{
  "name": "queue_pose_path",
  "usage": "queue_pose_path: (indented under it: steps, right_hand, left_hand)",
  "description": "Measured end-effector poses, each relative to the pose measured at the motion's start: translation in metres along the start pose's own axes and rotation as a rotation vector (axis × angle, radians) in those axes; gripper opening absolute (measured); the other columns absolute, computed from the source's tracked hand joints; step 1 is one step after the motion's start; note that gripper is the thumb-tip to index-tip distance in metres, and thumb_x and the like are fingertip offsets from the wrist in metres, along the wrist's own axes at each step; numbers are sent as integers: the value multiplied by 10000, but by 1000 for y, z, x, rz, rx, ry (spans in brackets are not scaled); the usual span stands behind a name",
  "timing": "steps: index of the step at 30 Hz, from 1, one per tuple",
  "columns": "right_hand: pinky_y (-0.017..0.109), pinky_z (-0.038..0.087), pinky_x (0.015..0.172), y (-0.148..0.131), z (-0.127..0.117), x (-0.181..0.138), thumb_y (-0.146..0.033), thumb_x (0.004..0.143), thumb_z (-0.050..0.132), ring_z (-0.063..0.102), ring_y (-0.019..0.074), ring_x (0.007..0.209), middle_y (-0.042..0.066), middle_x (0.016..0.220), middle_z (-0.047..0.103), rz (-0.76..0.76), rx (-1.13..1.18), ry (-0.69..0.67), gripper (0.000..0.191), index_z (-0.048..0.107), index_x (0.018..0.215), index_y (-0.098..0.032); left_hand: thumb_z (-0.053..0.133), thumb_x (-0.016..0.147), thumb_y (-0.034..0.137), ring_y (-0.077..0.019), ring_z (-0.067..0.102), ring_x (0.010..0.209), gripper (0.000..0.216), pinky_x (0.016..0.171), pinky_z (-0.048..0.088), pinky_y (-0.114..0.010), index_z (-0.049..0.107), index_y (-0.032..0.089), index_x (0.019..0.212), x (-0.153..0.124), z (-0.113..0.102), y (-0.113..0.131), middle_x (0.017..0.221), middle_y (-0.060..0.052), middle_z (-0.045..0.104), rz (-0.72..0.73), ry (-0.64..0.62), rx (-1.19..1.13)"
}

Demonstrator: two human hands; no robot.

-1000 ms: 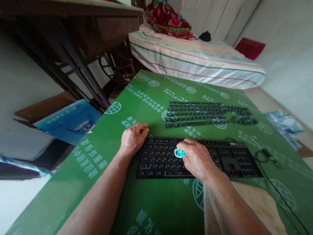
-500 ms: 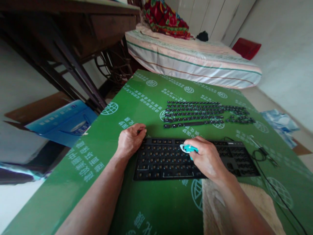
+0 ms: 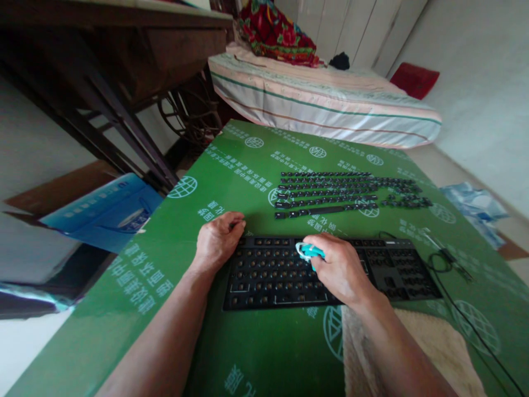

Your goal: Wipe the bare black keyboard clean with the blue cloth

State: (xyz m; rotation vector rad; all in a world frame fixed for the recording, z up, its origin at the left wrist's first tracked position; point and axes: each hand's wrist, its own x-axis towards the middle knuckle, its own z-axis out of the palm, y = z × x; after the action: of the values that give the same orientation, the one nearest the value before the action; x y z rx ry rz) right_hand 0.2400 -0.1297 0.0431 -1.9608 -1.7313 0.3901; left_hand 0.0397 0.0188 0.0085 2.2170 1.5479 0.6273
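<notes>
A black keyboard (image 3: pixel 268 275) with its keycaps off and bare key stems showing lies on the green table. My left hand (image 3: pixel 218 241) is curled against its upper left corner. A small dark spot shows between thumb and fingers, and I cannot make out what it is. Over the middle of the keyboard, my right hand (image 3: pixel 336 264) is closed round a bunched teal cloth (image 3: pixel 312 251) with a white edge, pressed close to the upper key rows. Beyond the keyboard, loose black keycaps (image 3: pixel 326 190) are laid out in rows like a keyboard's.
A beige towel (image 3: pixel 430 342) lies under my right forearm. Right of the keyboard are a coiled black cable (image 3: pixel 440 262) and a thin tool (image 3: pixel 460 270). A bed (image 3: pixel 322 110) stands past the table's far edge, and a blue box (image 3: pixel 107 207) sits to the left.
My right hand and the teal cloth have shifted slightly left over the keyboard. The left hand stays at the corner; the view has moved a little.
</notes>
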Motion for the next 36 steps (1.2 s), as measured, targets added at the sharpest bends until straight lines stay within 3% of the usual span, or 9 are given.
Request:
queue_pose_path:
  steps: [6,12,17,22,29,36]
  right_hand:
    - [269,416,760,-8,4,2,-57,751,500,601,175,857,36,927,674,-9,-86,-83,312,655,975,-207]
    - [258,407,784,-10,3,1,-17,742,479,579,170,896,42,946,659,-23,-72,-44,348,639,989,-204]
    - [262,391,750,-10,1,1,10,709,471,564,176,871,36,895,646,-87,-135,-131,333,636,906,-201]
    - [259,395,780,-12,2,6,-23,739,484,571,172,899,42,967,660,-46,-155,-74,339,628,983,-207]
    - [269,390,744,-15,-2,7,-74,774,500,600,182,868,56,945,683,-8,-221,-187,263,651,951,-197]
    - [262,379,716,-18,-2,11,-74,787,502,608,178,865,59,956,691,0,-262,-174,247,649,943,-197]
  left_hand:
    - [448,802,411,-194,673,881,340,816,498,-293,668,237,995,0,0,1,956,-13,731,1,1,2]
    - [449,804,412,-197,672,891,338,811,498,-298,665,237,997,0,0,0,968,-16,731,-1,-2,-4]
    - [449,805,410,-194,671,898,340,815,498,-298,663,235,1002,-1,-1,0,972,-19,731,0,-4,-14]
    - [453,802,410,-195,672,887,339,812,499,-300,665,235,999,0,0,0,952,-16,732,-2,1,-15]
    - [451,803,410,-193,673,875,346,814,500,-296,668,231,1004,-1,0,0,950,-18,732,2,0,-18]
    - [443,804,410,-187,670,867,346,808,501,-288,669,238,1002,-1,-1,1,955,-9,733,-1,5,-11]
